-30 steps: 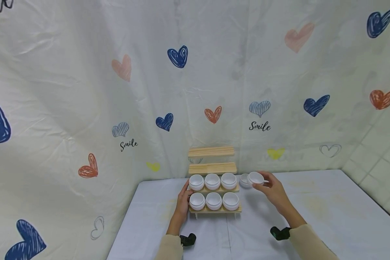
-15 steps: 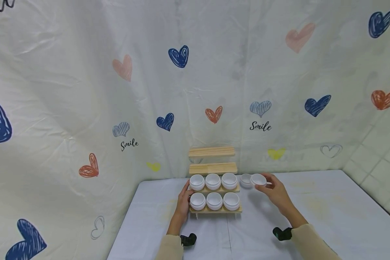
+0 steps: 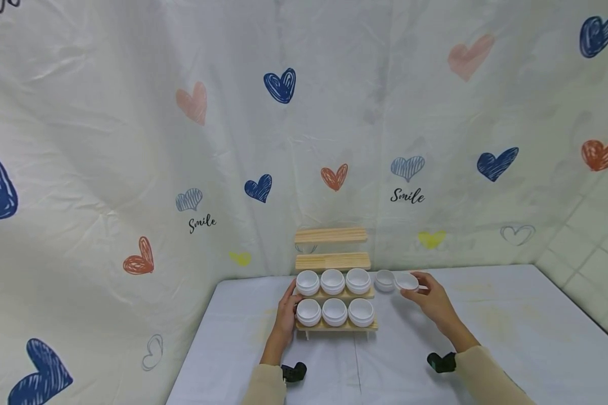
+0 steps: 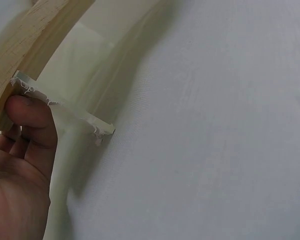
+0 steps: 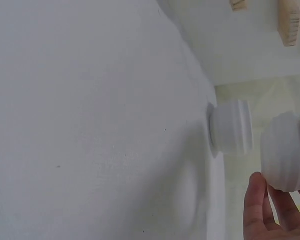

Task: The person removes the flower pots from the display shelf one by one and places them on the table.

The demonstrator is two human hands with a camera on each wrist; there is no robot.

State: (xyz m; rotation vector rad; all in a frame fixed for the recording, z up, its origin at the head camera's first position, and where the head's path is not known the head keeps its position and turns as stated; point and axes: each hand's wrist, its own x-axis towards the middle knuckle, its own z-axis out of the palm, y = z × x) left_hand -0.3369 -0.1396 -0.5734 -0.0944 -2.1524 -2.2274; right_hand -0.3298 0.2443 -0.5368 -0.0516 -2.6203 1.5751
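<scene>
While I follow on the head view, here's the left hand point(image 3: 285, 315), its fingers point(image 4: 34, 114) curled on the side of the wooden rack point(image 3: 332, 261). The front row of cups point(image 3: 335, 312), three white ones, lines the lowest board; the second row of cups point(image 3: 332, 282) sits behind. Over on the right, I've got the right hand point(image 3: 432, 301) pinching the held cup point(image 3: 407, 283) above the bench point(image 3: 390, 349), beside a lone cup point(image 3: 384, 281) standing there. Farther back, two upper boards point(image 3: 331, 235), then the heart-print curtain point(image 3: 304, 129).
</scene>
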